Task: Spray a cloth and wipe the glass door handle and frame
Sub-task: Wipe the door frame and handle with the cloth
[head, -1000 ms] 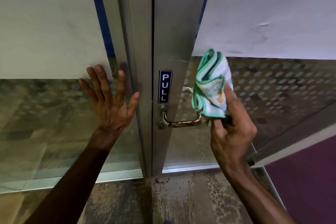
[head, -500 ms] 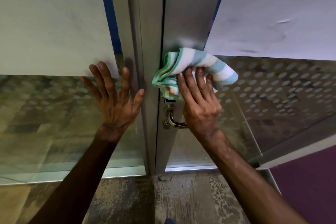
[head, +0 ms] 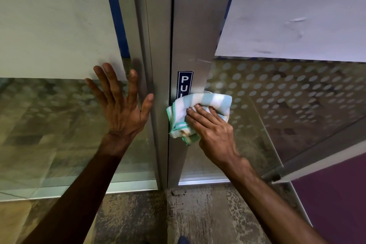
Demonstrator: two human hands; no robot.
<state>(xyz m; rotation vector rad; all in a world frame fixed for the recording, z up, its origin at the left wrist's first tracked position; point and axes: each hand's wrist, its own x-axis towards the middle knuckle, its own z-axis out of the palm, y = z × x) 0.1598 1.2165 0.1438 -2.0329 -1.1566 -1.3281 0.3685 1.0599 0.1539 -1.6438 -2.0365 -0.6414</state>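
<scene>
A brushed-metal door frame (head: 195, 25) runs up the middle between two glass panels. My right hand (head: 213, 130) presses a folded cloth (head: 190, 109), white with teal stripes and a stained corner, flat against the frame. The cloth covers the lower half of the blue PULL sign (head: 184, 82) and hides the metal handle. My left hand (head: 120, 105) lies flat with its fingers spread on the left glass panel (head: 49, 125), thumb against the fixed frame post (head: 156, 45).
White sheets cover the upper part of both panes (head: 297, 10). The right pane (head: 287, 95) has a frosted dot pattern. Worn speckled floor (head: 198, 214) lies below, with a purple surface (head: 336, 200) at the lower right.
My right hand has gone from holding the cloth beside the handle, up to the frame above the sign, then down over the handle. The left hand stays on the glass.
</scene>
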